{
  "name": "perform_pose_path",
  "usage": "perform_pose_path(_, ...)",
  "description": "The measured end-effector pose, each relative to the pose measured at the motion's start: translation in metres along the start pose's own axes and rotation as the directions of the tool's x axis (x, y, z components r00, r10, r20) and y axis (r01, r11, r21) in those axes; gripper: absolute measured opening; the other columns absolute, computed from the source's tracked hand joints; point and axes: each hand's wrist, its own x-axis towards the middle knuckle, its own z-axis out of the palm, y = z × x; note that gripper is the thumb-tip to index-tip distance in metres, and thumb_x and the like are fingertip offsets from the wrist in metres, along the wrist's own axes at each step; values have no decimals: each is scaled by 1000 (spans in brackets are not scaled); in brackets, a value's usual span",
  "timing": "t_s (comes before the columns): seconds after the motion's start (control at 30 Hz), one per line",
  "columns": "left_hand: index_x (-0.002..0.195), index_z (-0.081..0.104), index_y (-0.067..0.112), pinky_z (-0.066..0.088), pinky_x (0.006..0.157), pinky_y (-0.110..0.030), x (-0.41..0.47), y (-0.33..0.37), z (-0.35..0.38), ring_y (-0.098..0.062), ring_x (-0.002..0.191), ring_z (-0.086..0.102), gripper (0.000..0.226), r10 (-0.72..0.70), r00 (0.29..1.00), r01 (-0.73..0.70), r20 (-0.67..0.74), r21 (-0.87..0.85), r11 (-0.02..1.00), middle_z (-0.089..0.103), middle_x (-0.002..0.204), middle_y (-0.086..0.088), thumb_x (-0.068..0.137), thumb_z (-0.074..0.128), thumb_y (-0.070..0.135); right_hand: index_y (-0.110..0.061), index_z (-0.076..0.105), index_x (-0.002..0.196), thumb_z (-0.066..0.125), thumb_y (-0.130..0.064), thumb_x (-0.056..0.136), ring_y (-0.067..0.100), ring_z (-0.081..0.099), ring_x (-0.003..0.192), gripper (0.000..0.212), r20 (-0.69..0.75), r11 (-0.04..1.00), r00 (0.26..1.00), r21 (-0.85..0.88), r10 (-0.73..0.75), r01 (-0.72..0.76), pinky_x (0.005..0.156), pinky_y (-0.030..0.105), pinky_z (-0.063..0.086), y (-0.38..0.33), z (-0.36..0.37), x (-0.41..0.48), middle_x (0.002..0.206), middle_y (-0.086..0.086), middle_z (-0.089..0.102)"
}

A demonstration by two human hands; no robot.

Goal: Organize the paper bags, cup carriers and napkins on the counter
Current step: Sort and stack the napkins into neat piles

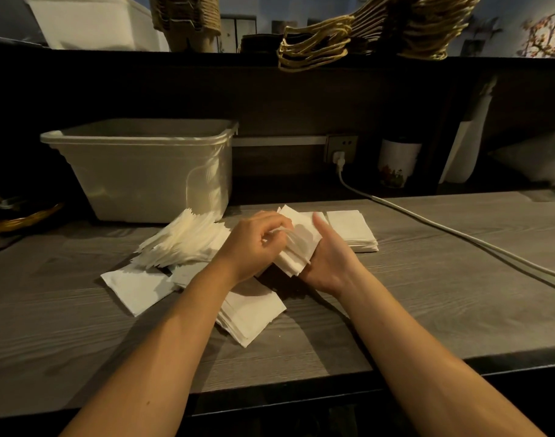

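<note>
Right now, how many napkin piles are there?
5: fanned pile beside the bin, flat pile front left, front stack under left forearm, neat stack far right, held stack between left hand and right hand. Arms may hide more.

Item, as we log it: two arms, the left forearm [175,335] and the right forearm [411,342], both bare along the whole length in view. Item: left hand [254,244] and right hand [329,266], likewise bare; we cannot make out the nails of the fingers [271,223] in the dim light.
</note>
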Motion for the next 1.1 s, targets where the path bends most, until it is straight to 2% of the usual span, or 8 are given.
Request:
perform_pose_path(0.17,81,55,36,38,88,-16,-3,3,4,-6,104,51,29,1,999,4,44,-102,995,57,103,9,81,29,49,-3,51,127,44,-24,99,26,67,86,35,-41,996,999,-88,-20,16,70,36,58,0,3,1,101,16,67)
perform_pose_path(0.3,98,48,29,41,76,-4,0,10,10,-3,100,49,22,-188,978,149,-91,-324,934,48,110,11,96,32,43,-10,36,137,50,-21,96,30,60,106,44,-158,946,944,-200,-289,256,73,40,54,3,-2,9,122,17,56)
perform_pose_path(0.4,123,41,30,42,80,-15,2,16,13,-4,104,48,25,-340,932,255,-121,-447,858,47,110,14,101,29,32,-15,50,120,52,-21,95,22,60,103,25,-3,537,773,-721,-635,438,81,36,52,7,7,6,110,5,61)
perform_pose_path(0.47,135,35,30,38,75,-13,1,23,16,2,92,44,35,-412,906,312,-94,-508,803,43,108,15,102,26,31,-24,50,108,53,-17,94,6,56,92,16,114,377,721,-791,-683,482,82,28,48,10,13,2,96,-11,57)
perform_pose_path(0.6,135,33,31,37,76,-14,-3,27,21,-2,97,42,34,-417,905,305,-90,-547,780,41,112,11,102,25,32,-31,47,104,55,-18,93,-2,51,85,19,97,419,718,-754,-689,505,73,14,44,10,9,2,92,-18,53)
perform_pose_path(0.73,136,31,26,36,88,-24,-3,23,24,-8,105,40,34,-439,896,364,-68,-457,812,41,113,9,102,25,29,-27,48,114,58,-23,92,6,53,94,25,71,430,742,-776,-667,461,81,24,48,11,7,6,95,-17,53)
perform_pose_path(0.9,120,40,28,39,85,-29,2,15,26,-12,99,48,22,-563,818,396,-120,-592,702,49,101,8,103,25,26,-22,49,120,63,-16,88,15,57,102,36,106,436,854,-824,-509,362,89,34,50,15,1,9,107,-3,60)
perform_pose_path(1.1,111,37,31,41,87,-31,1,15,27,-11,94,49,16,-556,819,377,-137,-602,704,48,95,12,103,25,24,-14,54,113,59,-10,88,20,59,99,26,57,405,877,-871,-478,278,83,30,50,13,-2,10,100,3,61)
